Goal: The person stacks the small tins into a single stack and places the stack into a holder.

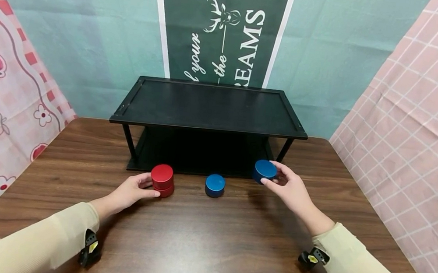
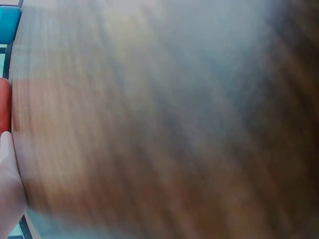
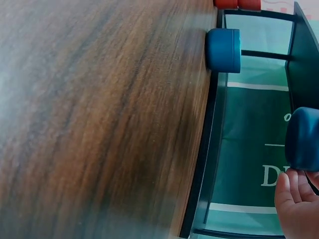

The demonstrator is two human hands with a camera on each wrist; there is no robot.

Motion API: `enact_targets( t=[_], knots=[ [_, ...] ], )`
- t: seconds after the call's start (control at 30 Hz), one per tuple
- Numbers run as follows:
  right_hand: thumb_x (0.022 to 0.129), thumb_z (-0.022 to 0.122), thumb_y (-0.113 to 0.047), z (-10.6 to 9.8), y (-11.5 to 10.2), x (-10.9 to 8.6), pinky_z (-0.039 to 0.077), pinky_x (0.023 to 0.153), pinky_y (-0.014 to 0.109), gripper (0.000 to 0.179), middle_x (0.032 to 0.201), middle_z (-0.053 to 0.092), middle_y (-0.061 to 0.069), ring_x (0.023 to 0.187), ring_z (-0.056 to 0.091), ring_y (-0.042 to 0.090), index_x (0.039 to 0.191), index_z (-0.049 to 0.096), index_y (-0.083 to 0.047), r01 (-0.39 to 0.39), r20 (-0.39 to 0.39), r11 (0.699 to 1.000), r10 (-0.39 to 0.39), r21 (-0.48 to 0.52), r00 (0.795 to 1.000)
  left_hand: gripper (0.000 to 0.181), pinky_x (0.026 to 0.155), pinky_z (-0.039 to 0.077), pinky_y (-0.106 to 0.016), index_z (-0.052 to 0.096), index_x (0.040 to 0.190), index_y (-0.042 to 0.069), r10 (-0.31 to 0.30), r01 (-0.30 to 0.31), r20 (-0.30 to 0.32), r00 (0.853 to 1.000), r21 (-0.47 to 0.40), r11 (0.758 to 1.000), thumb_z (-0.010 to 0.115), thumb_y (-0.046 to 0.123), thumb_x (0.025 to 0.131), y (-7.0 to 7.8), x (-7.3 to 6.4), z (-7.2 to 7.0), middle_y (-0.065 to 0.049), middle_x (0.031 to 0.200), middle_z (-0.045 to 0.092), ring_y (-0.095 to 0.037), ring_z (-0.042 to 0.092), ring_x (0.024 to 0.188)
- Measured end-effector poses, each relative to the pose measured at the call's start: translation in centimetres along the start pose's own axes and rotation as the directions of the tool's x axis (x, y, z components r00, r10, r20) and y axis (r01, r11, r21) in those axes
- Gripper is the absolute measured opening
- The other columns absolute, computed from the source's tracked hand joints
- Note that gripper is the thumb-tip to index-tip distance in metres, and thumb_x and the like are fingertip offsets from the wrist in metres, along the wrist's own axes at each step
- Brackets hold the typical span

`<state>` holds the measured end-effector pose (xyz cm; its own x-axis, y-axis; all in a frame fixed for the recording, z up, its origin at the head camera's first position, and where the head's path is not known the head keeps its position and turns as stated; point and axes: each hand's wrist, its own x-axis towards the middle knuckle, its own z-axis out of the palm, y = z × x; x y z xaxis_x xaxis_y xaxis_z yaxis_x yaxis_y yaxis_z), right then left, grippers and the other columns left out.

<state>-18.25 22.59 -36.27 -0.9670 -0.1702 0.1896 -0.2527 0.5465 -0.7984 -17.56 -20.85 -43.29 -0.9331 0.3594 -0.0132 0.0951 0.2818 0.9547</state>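
Two short red round tins are stacked one on the other at the shelf's front left. My left hand grips the stack from the left, its thumb low in front and fingers behind. My right hand holds a blue round tin between thumb and fingers, lifted off the table near the shelf's front right corner. A second blue tin stands on the table between the hands. In the right wrist view, the held blue tin is cut off by the frame edge. The left wrist view is mostly blurred tabletop.
A black two-level shelf stands at the back of the brown wooden table, its lower board just behind the tins. Cloths hang behind and on both sides, with a pink checked cloth on the right.
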Motion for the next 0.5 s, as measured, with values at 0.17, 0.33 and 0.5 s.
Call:
enact_targets(
  t=[0.17,0.33,0.5],
  knots=[
    [0.085,0.07,-0.025,-0.2,-0.5,0.1,0.05,0.081,0.021,0.057,0.116,0.06,0.017,0.098,0.06,0.026,0.133,0.048,-0.004,0.011,-0.004,1.0,-0.011,-0.011,1.0,0.056,0.101,0.037,-0.042,0.046,0.13,-0.005,0.002,-0.002,0.004,1.0,0.004,1.0,0.071,0.014,0.083,0.1,-0.1,0.0,-0.022,0.129,0.051,-0.036,0.045,0.123],
    [0.085,0.07,-0.021,-0.5,-1.1,0.4,0.047,0.078,0.013,0.057,0.117,0.059,0.017,0.098,0.06,0.025,0.134,0.047,-0.004,0.018,0.002,1.0,-0.018,0.002,1.0,0.057,0.101,0.038,-0.042,0.046,0.131,-0.005,0.005,-0.005,0.005,1.0,0.003,1.0,0.071,0.014,0.083,0.1,0.0,0.1,-0.022,0.13,0.051,-0.036,0.045,0.123],
    [0.085,0.07,-0.019,-0.5,-1.3,0.5,0.047,0.078,0.014,0.058,0.118,0.058,0.017,0.099,0.06,0.025,0.135,0.046,-0.004,0.007,0.015,1.0,-0.007,0.008,1.0,0.057,0.1,0.038,-0.042,0.045,0.131,-0.006,0.004,-0.005,0.005,1.0,0.007,1.0,0.071,0.014,0.083,0.1,-0.1,0.0,-0.022,0.13,0.051,-0.036,0.044,0.123]
  ],
)
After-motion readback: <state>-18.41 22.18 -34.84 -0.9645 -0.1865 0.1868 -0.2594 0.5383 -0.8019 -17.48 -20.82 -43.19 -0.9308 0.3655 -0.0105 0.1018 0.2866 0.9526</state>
